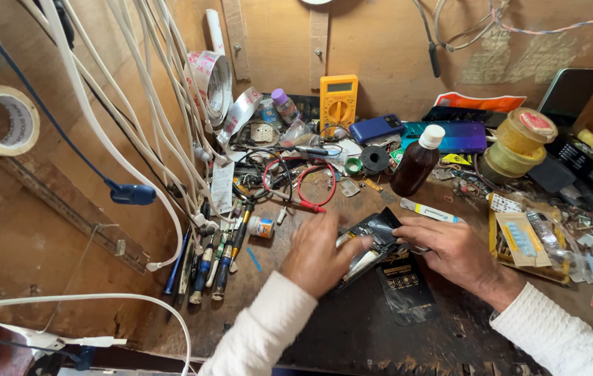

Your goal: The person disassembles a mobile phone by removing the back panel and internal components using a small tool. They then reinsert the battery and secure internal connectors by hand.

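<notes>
Both my left hand (318, 252) and right hand (449, 252) grip the opened phone (373, 240) low over the counter (352, 327). I judge a slip could crack it, or knock the brown bottle (416, 161) nearby.

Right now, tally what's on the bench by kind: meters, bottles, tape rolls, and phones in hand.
Yellow multimeter: 1
Bottles, the brown bottle with a white cap and the small purple-capped bottle: 2
Tape rolls, the beige roll on the left wall and the printed roll: 2
Opened phone, held by the left hand and right hand: 1
Total: 6
</notes>
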